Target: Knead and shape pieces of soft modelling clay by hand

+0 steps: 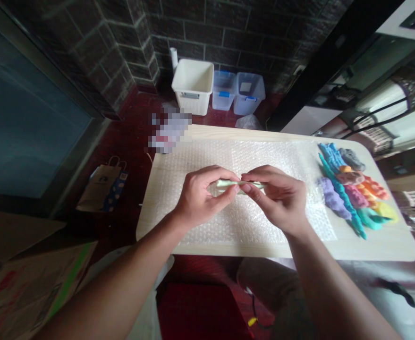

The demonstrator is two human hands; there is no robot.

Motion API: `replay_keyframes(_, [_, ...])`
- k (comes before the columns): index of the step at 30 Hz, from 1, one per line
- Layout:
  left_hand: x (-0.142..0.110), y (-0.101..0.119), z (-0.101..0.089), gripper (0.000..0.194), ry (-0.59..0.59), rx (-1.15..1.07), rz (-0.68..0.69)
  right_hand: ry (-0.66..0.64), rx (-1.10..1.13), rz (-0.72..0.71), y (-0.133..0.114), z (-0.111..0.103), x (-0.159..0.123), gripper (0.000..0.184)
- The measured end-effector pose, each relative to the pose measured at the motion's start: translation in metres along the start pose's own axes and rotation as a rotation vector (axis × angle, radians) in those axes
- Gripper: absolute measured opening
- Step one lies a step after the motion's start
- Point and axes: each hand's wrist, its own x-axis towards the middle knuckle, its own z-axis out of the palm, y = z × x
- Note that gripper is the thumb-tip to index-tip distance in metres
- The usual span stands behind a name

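Observation:
Above the bubble wrap, a pale green strip of soft, clay-like material is pinched between both hands. My left hand grips its left part with thumb and fingers. On the other side, my right hand has thumb and fingertips closed on the strip's middle and right. The fingertips nearly meet and hide part of it. To the right lie several coloured clay-like lumps and strands, among them a teal strand, a purple lump, a blue one and a yellow one.
The bubble wrap covers much of the pale table. A blurred-out item sits at its far left corner. Beyond stand a white bin and two clear tubs. Paper bags and a cardboard box are at left.

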Motion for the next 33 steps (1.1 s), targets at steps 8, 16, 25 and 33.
replay_keyframes(8, [-0.001,0.000,0.002,0.012,0.026,-0.073,-0.047,-0.005,-0.052,-0.014,-0.003,0.001,0.002,0.014])
replay_keyframes(16, [-0.002,-0.007,0.005,0.019,0.032,-0.189,-0.126,0.024,-0.031,-0.027,0.002,-0.001,0.001,0.015])
replay_keyframes(25, [-0.002,-0.009,0.007,0.034,0.036,-0.356,-0.207,-0.004,-0.024,-0.034,-0.001,-0.001,0.003,0.023])
replay_keyframes(33, [-0.002,-0.008,0.005,0.022,0.055,-0.260,-0.129,-0.014,-0.042,-0.021,-0.003,-0.001,0.002,0.020])
